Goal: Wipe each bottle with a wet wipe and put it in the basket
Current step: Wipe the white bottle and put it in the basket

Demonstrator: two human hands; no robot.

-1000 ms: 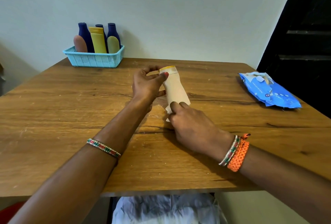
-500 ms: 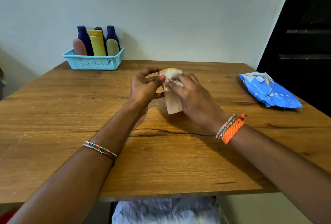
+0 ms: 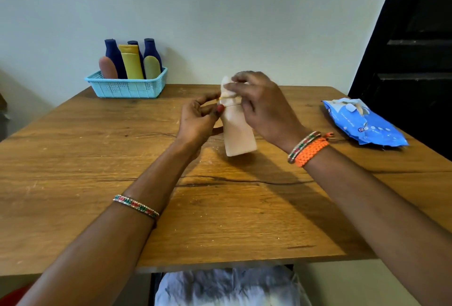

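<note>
- While the left hand [image 3: 199, 122] pinches the neck of one cream bottle [image 3: 238, 134] with curled fingers and thumb, the bottle stands upright on the wooden table [image 3: 97, 164], about at its middle.
- The right hand [image 3: 263, 105] has its fingers curled round one white wet wipe [image 3: 227, 88] and presses it onto the top of the bottle, over the yellow cap, which shows only as a thin edge.
- Left of the bottle and farther back, at the table's rear edge against the wall, sits one light blue basket [image 3: 127, 88].
- Six bottles stand in the basket: three dark blue, one yellow tube, one olive, one brownish pink.
- Right of the bottle, well apart from it, lies one blue wipes pack [image 3: 364, 124], its flap open.
- The wrist beside the bottle on the right wears two bracelets, one beaded and one orange; the left forearm wears one beaded bracelet.
</note>
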